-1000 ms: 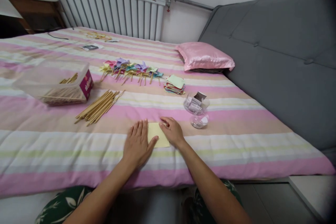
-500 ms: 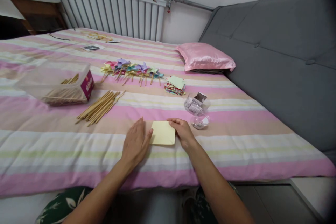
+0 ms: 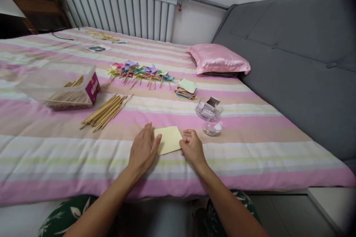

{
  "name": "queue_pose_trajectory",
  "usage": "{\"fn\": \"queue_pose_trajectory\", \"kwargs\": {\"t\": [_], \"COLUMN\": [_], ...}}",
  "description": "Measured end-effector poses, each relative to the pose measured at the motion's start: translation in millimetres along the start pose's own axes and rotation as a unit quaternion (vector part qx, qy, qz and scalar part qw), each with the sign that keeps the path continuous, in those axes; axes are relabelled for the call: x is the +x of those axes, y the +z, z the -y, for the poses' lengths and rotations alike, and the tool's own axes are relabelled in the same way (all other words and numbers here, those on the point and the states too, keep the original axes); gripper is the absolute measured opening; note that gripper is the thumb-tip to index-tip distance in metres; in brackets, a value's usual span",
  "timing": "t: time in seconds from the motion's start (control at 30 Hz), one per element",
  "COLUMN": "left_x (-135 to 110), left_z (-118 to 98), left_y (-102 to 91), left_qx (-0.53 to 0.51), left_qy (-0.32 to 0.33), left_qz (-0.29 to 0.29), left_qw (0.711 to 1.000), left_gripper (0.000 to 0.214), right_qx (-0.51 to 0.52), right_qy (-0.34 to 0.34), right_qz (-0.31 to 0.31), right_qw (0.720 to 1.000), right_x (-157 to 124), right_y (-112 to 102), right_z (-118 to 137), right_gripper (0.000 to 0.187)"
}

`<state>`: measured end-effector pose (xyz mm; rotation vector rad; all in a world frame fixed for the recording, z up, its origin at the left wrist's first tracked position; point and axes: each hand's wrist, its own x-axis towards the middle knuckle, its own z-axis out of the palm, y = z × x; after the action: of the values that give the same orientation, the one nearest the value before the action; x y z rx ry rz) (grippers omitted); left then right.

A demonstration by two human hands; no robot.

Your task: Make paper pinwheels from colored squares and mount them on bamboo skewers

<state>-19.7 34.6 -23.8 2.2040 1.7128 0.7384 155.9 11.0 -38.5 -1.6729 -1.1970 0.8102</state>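
A square sheet of pale yellow paper (image 3: pixel 169 140) lies on the striped bedspread between my hands, turned slightly askew. At its right edge, near the lower corner, my right hand (image 3: pixel 193 150) pinches it between thumb and fingers. My left hand (image 3: pixel 143 150) rests on the left side with fingers stretched out flat, its thumb over the paper's left edge. Beyond the sheet stands a stack of coloured paper squares (image 3: pixel 187 88), a pale green one on top. Several paper pinwheels on sticks (image 3: pixel 139 72) lie in a row farther back.
Loose wooden sticks (image 3: pixel 105 113) lie left of my hands, beside a clear plastic box (image 3: pixel 69 94) holding more sticks. To the right are two small clear containers, one with a small carton (image 3: pixel 210 107). A pink pillow (image 3: pixel 218 59) sits near the grey headboard (image 3: pixel 292 52).
The paper has turned a little and shifted left. My right hand has moved from its upper right corner down to the lower part of its right edge. My left hand stays nearly in place.
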Motion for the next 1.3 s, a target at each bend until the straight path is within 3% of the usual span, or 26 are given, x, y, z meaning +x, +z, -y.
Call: {"fn": "queue_pose_trajectory", "kwargs": {"t": [0.13,0.27,0.33,0.4,0.47,0.53,0.6,0.7,1.0,1.3], "left_x": [-1,-2,-3,-5,-7,-8,-10,-11,-13,-12], "left_z": [5,5,2,-1,-2,-1,2,7,8,3], "left_y": [5.2,8.8,8.8,8.8,10.1,13.3,17.8,23.5,25.2,16.9], "left_qx": [0.009,0.035,0.052,0.065,0.077,0.091,0.105,0.127,0.166,0.190], "left_qy": [0.021,0.076,0.118,0.168,0.214,0.239,0.245,0.241,0.224,0.148], "left_qz": [-0.023,-0.057,-0.051,-0.029,-0.002,0.021,0.036,0.053,0.061,0.075], "left_qw": [0.999,0.995,0.990,0.983,0.974,0.966,0.963,0.961,0.959,0.968], "left_gripper": [0.060,0.059,0.059,0.059,0.059,0.059,0.060,0.060,0.060,0.072], "right_qx": [-0.127,-0.230,-0.236,-0.231,-0.239,-0.261,-0.288,-0.319,-0.349,-0.353], "right_qy": [-0.023,-0.041,-0.086,-0.173,-0.258,-0.295,-0.297,-0.281,-0.235,-0.216], "right_qz": [0.023,-0.072,-0.094,-0.073,-0.010,0.064,0.121,0.158,0.160,0.158], "right_qw": [0.991,0.970,0.963,0.955,0.936,0.917,0.902,0.891,0.893,0.896], "right_x": [-11,-13,-12,-13,-15,-16,-17,-16,-17,-18], "right_y": [-4,-4,-5,-5,-4,-1,3,8,11,11], "right_z": [12,17,18,18,17,15,11,6,8,7], "right_gripper": [0.040,0.046,0.040,0.038,0.042,0.051,0.057,0.060,0.063,0.066]}}
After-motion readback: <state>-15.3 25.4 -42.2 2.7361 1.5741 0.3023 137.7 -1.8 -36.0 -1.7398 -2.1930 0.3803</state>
